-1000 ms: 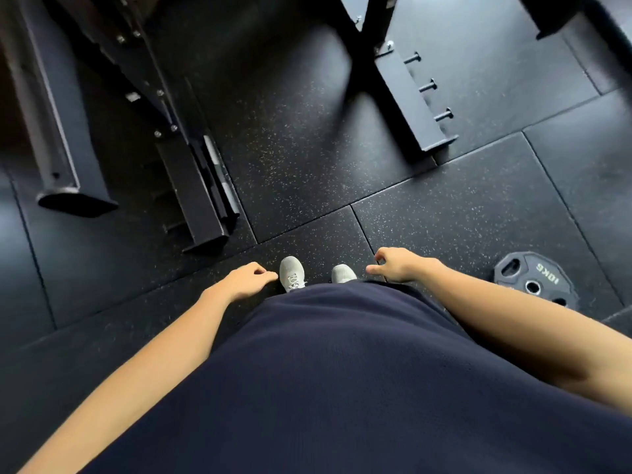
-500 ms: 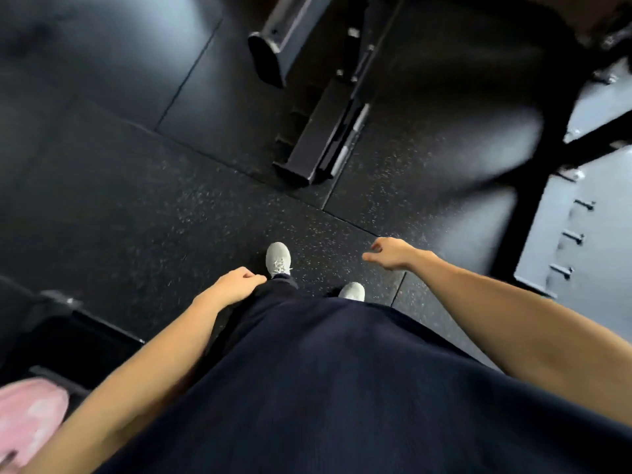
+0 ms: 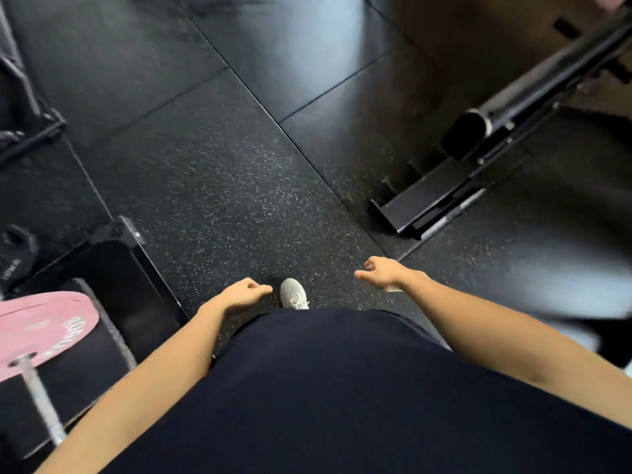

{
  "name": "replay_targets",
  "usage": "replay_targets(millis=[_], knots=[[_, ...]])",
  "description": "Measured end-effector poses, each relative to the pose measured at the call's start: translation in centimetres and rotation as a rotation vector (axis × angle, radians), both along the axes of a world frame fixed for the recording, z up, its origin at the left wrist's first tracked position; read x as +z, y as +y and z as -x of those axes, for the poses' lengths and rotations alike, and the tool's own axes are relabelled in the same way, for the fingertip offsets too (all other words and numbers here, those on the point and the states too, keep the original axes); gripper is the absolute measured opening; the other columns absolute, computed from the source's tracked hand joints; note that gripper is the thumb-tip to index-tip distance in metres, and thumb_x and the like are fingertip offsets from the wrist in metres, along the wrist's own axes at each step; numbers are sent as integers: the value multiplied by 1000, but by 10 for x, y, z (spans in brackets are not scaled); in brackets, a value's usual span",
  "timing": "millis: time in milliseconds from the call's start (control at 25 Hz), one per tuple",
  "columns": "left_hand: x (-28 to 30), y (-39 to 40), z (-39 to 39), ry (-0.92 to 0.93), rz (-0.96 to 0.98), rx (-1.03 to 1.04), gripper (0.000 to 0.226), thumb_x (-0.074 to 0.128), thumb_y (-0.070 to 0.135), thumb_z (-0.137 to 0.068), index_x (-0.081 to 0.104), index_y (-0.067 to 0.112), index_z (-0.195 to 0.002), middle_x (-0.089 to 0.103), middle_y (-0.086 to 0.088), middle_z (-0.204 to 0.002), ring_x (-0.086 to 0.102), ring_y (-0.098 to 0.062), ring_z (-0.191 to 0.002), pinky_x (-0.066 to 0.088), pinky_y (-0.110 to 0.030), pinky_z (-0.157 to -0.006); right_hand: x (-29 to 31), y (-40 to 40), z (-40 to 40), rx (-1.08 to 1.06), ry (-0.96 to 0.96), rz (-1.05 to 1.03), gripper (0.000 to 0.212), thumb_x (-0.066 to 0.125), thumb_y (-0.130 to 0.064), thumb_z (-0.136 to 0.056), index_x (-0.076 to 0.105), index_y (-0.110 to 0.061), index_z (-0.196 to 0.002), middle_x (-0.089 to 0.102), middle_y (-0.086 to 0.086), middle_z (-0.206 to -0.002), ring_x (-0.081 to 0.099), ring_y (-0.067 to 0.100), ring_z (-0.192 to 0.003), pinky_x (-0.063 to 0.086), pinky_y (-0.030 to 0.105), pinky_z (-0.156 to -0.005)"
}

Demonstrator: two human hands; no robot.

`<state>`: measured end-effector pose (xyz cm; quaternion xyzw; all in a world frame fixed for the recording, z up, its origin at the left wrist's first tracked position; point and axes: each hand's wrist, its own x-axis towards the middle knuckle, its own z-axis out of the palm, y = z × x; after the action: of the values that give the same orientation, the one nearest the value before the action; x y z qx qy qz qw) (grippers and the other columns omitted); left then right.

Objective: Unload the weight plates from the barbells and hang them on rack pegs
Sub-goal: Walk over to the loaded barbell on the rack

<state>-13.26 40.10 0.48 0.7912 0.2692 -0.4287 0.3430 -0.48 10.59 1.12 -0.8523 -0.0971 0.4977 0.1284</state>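
Head view: pink plate cut off at left edge, blurred; both hands loosely curled, empty.

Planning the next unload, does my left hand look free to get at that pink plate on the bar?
Probably yes. The left hand holds nothing, and nothing lies between it and the pink plate on the barbell to its left.

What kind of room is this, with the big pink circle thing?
Most likely a gym's weight area. The pink weight plate sits on a steel barbell, the floor is speckled black rubber tile, and a black metal rack base stands nearby.
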Motion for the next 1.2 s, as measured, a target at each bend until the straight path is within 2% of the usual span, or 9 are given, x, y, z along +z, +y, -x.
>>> replay_targets(millis=[40,80,200,400,560,680,880,1040,1200], knots=[[-2,25,-9,6,-5,25,38,54,49,-92,55,13,-79,54,-12,-74,53,-23,-71,38,-33,-68,3,26,-12,-6,-5,-8,58,50,-49,-94,47,-6,-134,52,11,-139,49,28,-127,39,33,-102],[-5,48,-19,17,-28,43,43,54,51,-92,61,9,-92,64,-25,-102,60,-25,-83,42,-34,-76,5,49,-24,-15,-16,-22,58,51,-49,-94,47,-7,-134,51,10,-140,49,28,-127,38,33,-102],[-5,99,-52,0,-54,56,46,54,56,-90,61,15,-109,64,-3,-106,59,-21,-95,41,-32,-83,10,100,-57,-26,-46,-46,58,53,-50,-92,49,-10,-132,53,9,-138,50,26,-126,39,32,-102],[-4,159,-123,-4,5,8,39,51,54,-92,49,18,-78,48,-2,-73,43,-19,-66,31,-32,-63,3,167,-125,-34,-38,-32,61,54,-50,-90,49,-7,-133,53,12,-138,50,27,-126,40,35,-104],[-13,210,-191,31,58,-74,37,49,55,-93,45,21,-81,41,-2,-74,39,-18,-75,27,-30,-60,-13,218,-197,-61,-17,-29,58,52,-47,-93,50,-2,-130,55,15,-135,52,29,-124,40,34,-103],[-14,258,-267,15,-1,4,30,50,54,-93,51,25,-94,50,-1,-91,48,-19,-87,37,-31,-76,-23,265,-270,-65,-16,-41,56,50,-47,-95,55,0,-125,59,16,-129,55,31,-119,42,36,-100],[5,334,-382,-64,-100,110,30,55,49,-92,56,20,-100,61,-2,-103,52,-18,-94,36,-30,-82,-19,329,-387,-96,-19,-58,37,51,-50,-93,55,-14,-84,57,2,-86,53,24,-98,38,31,-80],[10,388,-476,-73,-121,102,38,57,52,-88,60,19,-107,61,0,-117,53,-18,-102,36,-30,-84,-3,374,-473,-130,-32,-65,59,52,-48,-93,48,-4,-132,54,14,-135,51,30,-124,39,35,-100],[4,439,-577,-96,-117,72,41,59,52,-87,61,19,-110,61,-3,-115,54,-20,-101,38,-30,-82,-13,415,-555,-215,-81,-101,59,53,-45,-93,47,-5,-135,52,15,-139,51,29,-125,40,35,-103]])
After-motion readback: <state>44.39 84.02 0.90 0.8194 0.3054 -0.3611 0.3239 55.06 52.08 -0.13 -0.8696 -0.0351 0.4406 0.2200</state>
